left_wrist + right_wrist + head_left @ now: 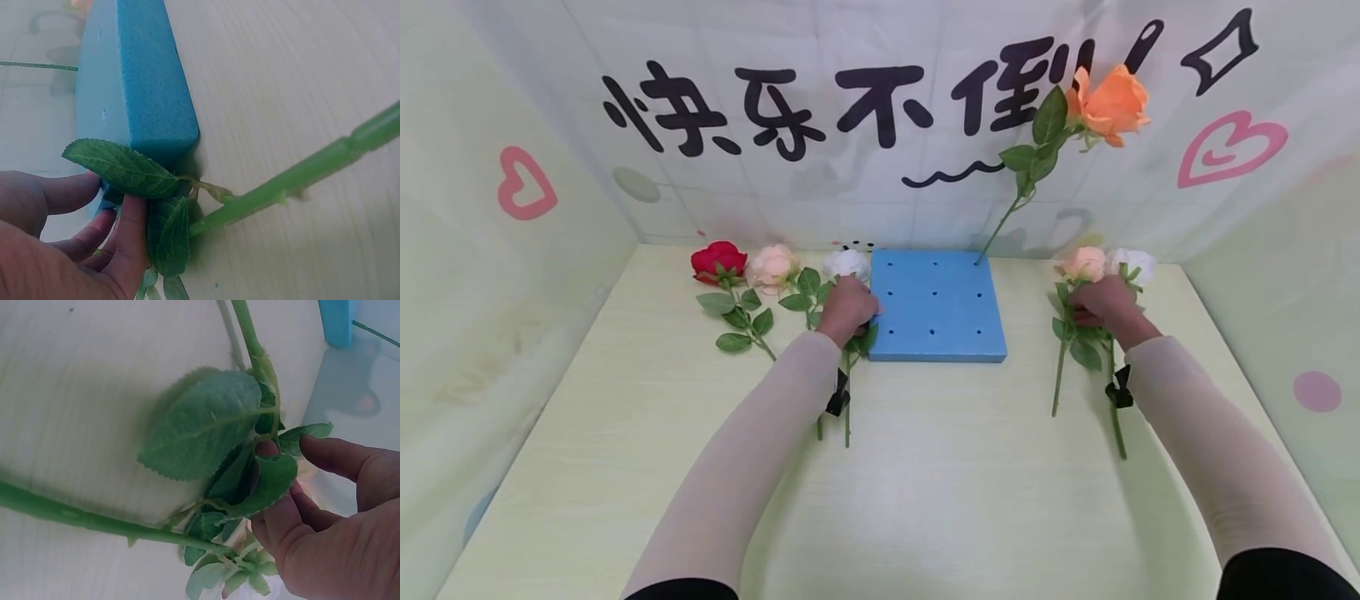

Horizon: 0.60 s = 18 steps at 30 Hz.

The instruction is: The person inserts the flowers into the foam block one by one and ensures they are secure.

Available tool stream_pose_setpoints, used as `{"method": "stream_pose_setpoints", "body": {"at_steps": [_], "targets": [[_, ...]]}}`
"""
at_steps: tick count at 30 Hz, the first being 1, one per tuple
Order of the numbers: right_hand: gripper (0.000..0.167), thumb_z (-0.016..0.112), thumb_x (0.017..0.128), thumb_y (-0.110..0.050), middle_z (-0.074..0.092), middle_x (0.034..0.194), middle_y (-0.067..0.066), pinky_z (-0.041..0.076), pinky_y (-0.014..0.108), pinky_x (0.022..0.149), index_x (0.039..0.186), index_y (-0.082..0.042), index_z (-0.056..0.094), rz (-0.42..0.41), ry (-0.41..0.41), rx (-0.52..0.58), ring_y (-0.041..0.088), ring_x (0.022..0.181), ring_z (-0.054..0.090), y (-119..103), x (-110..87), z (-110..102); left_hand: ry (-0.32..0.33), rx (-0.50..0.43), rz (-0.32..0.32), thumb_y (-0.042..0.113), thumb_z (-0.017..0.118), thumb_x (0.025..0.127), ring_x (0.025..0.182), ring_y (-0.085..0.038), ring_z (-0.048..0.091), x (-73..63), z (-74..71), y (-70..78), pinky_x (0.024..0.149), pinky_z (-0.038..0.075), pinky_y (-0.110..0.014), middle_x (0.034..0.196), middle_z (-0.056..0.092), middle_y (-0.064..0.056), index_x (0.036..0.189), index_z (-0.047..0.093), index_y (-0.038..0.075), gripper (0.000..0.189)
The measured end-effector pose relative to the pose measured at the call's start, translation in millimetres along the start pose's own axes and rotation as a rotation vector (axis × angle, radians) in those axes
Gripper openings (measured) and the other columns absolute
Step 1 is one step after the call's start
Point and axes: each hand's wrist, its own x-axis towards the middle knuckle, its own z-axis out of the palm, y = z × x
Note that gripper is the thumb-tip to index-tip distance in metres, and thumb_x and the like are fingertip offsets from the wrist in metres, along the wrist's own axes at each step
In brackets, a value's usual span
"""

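Note:
My left hand (847, 308) is over a white artificial rose (844, 263), at the left edge of a blue foam block (936, 312) with small holes. In the left wrist view, its thumb and fingers stand apart around leaves (122, 167) beside the block's corner. On the right, my right hand (1105, 302) reaches among the leaves of a pink rose (1084, 263) and another white rose (1133, 265). The right wrist view shows thumb and fingertips parted at the leafy stem (247, 328), partly hidden by a leaf (209, 425).
An orange rose (1112, 104) stands tilted in the block's back right hole. Left of my left hand lie a red rose (720, 262) and a pale pink rose (773, 267). A printed cloth (865, 192) hangs behind the pale wooden table (955, 475).

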Motion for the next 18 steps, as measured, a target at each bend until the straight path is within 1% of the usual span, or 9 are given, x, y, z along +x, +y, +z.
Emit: {"method": "stream_pose_setpoints", "body": {"at_steps": [3,5,10,12,14,18], "targets": [[0.019,0.063,0.087,-0.005,0.063,0.071,-0.001,0.059,0.031,0.068,0.102,0.002,0.053,-0.018,0.008,-0.024,0.013,0.062,0.066,3.8,1.8,1.7,-0.004,-0.005,-0.002,0.01,0.066,0.09,0.051,-0.017,0.04,-1.2,0.1,0.8,0.058,0.052,-0.034,0.057,0.028,0.001,0.061,0.032,0.014,0.045],[0.021,0.064,0.086,-0.005,0.063,0.07,-0.001,0.059,0.03,0.066,0.103,0.003,0.054,-0.022,0.02,-0.04,0.013,0.062,0.066,4.8,2.7,2.8,-0.004,-0.009,-0.005,0.011,0.066,0.09,0.054,-0.018,0.044,-2.1,-0.6,1.4,0.06,0.053,-0.034,0.059,0.029,0.0,0.062,0.032,0.014,0.044],[0.018,0.066,0.085,-0.005,0.064,0.066,-0.001,0.058,0.029,0.062,0.097,0.003,0.055,-0.008,0.038,-0.059,0.012,0.059,0.066,5.2,1.8,5.0,-0.014,-0.007,-0.01,0.012,0.066,0.091,0.061,-0.019,0.05,-4.0,-1.6,2.4,0.062,0.054,-0.035,0.064,0.035,-0.001,0.064,0.034,0.014,0.042],[0.017,0.066,0.085,-0.005,0.063,0.064,-0.001,0.058,0.028,0.06,0.096,0.002,0.055,-0.006,0.041,-0.073,0.012,0.057,0.065,5.0,1.5,5.4,-0.019,-0.004,-0.007,0.013,0.066,0.092,0.064,-0.019,0.053,-4.9,-2.4,2.6,0.062,0.054,-0.034,0.068,0.04,-0.002,0.066,0.037,0.014,0.039],[0.018,0.067,0.085,-0.005,0.063,0.063,-0.001,0.057,0.028,0.059,0.096,0.001,0.054,-0.008,0.042,-0.081,0.011,0.056,0.065,5.1,1.2,5.4,-0.022,-0.004,-0.002,0.013,0.065,0.092,0.066,-0.019,0.054,-5.5,-2.7,2.6,0.062,0.054,-0.034,0.07,0.042,-0.002,0.067,0.038,0.014,0.037],[0.017,0.067,0.086,-0.005,0.064,0.061,-0.002,0.057,0.027,0.058,0.095,0.002,0.056,-0.01,0.041,-0.092,0.011,0.055,0.065,5.4,1.2,5.5,-0.019,-0.003,0.002,0.012,0.065,0.092,0.065,-0.019,0.051,-6.2,-2.5,2.3,0.061,0.053,-0.033,0.07,0.039,-0.002,0.066,0.036,0.015,0.039]]}}
